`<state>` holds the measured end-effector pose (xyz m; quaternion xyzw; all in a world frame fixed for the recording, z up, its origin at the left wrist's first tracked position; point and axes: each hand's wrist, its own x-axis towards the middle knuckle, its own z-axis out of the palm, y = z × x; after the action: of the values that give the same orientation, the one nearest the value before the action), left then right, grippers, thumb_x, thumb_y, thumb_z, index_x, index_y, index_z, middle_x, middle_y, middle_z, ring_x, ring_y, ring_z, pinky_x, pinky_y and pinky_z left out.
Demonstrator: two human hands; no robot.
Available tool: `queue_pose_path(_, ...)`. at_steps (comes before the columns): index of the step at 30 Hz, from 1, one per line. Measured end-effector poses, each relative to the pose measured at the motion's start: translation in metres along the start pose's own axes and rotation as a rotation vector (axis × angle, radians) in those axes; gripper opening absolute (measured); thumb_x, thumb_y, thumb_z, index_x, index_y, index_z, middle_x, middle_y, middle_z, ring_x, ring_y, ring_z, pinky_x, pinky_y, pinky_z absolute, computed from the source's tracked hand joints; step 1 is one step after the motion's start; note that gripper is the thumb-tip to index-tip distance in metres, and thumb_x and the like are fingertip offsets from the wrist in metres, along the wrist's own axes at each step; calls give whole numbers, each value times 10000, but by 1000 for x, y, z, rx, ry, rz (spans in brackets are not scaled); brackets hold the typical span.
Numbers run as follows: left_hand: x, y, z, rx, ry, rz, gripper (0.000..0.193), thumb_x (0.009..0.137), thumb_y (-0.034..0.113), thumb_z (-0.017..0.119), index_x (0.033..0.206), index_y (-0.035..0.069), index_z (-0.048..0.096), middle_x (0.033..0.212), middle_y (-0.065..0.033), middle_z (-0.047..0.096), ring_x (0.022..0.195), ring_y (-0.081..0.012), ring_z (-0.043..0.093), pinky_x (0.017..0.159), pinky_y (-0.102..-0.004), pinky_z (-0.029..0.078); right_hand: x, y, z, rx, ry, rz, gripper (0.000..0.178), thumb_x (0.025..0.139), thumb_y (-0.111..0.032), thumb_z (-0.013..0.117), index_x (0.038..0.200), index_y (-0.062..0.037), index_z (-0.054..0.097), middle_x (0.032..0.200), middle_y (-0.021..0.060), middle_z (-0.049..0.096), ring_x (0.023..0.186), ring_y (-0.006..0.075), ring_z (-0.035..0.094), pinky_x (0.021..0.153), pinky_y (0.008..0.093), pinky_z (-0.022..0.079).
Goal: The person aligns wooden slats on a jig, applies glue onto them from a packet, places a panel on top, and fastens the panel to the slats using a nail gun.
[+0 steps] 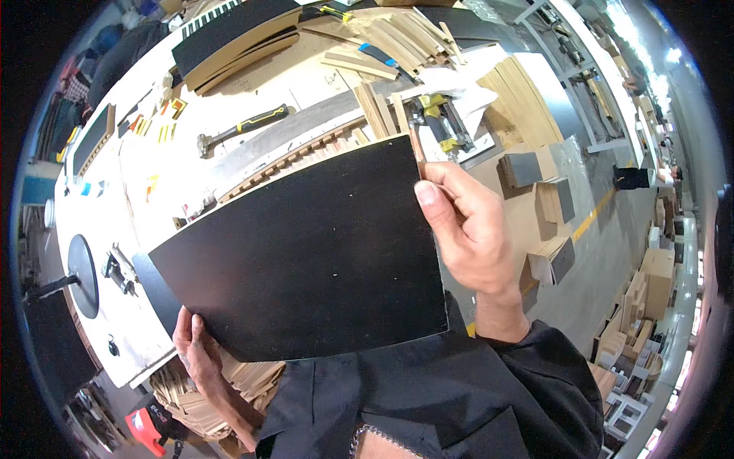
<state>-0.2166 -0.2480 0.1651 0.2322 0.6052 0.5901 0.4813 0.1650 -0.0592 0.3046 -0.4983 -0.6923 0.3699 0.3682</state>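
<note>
A flat black board [313, 252] with a pale edge fills the middle of the view, held tilted in front of my body. My right hand [470, 229] grips its right edge, thumb on the black face and fingers behind. At the lower left corner, my left hand [197, 348] is closed on the board's edge, its fingers partly hidden. Just beyond the board, a wooden strip with a row of notches [294, 157] lies on the white table [99, 229]. Beside the right hand is a yellow and grey power tool [440, 126].
A hammer [241, 130] lies across the table. Behind it are stacked black-faced boards [237, 46] and loose wooden strips [397, 42]. A round black disc [82, 275] is at the left. Cut blocks [554, 199] and pale panels [520, 99] stand to the right; wooden pieces [183, 390] are stacked below the table edge.
</note>
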Motion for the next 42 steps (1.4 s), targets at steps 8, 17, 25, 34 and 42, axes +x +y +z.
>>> queue_pose_path(8, 0, -8, -6, -42, -23, -10, 415, 974, 81, 612, 1353, -66, 527, 1275, -110, 637, 1137, -160, 598, 1005, -284, 448, -27, 16, -19, 643, -235, 131, 492, 961, 3, 577, 1414, 77, 399, 1121, 141, 650, 1037, 141, 606, 910, 265, 471)
queue_pose_path(17, -2, 5, -23, 555, 209, 552, 376, 949, 100, 627, 1294, -42, 580, 1252, -126, 613, 1125, -253, 622, 932, -310, 528, -27, 19, -26, -97, -134, -169, 369, 854, -95, 751, 1160, -12, 563, 1083, 172, 704, 1029, 246, 707, 879, 348, 552)
queue_pose_path(25, 7, 47, 68, 622, 221, 1045, 306, 926, 116, 660, 1194, -31, 637, 1129, -174, 691, 1024, -237, 695, 869, -348, 589, -30, 59, 15, -384, 451, -560, 438, 1013, -233, 458, 1351, 42, 499, 1406, 243, 514, 1298, 323, 529, 1119, 415, 420)
queue_pose_path(34, 15, 48, 106, 209, 242, 969, 349, 824, -30, 752, 1158, -45, 651, 1029, -157, 716, 907, -201, 729, 776, -296, 622, 11, 202, -81, -383, -1, -332, 608, 1057, -365, 378, 1511, 26, 274, 1550, 203, 352, 1429, 279, 378, 1217, 405, 269)
queue_pose_path(42, 38, 29, 98, 226, 347, 1226, 352, 816, -41, 754, 1151, -58, 646, 1023, -179, 715, 897, -217, 729, 774, -300, 614, -7, 152, -39, -843, -20, -485, 678, 1031, -345, 454, 1538, 22, 194, 1568, 200, 320, 1458, 280, 326, 1222, 414, 250)
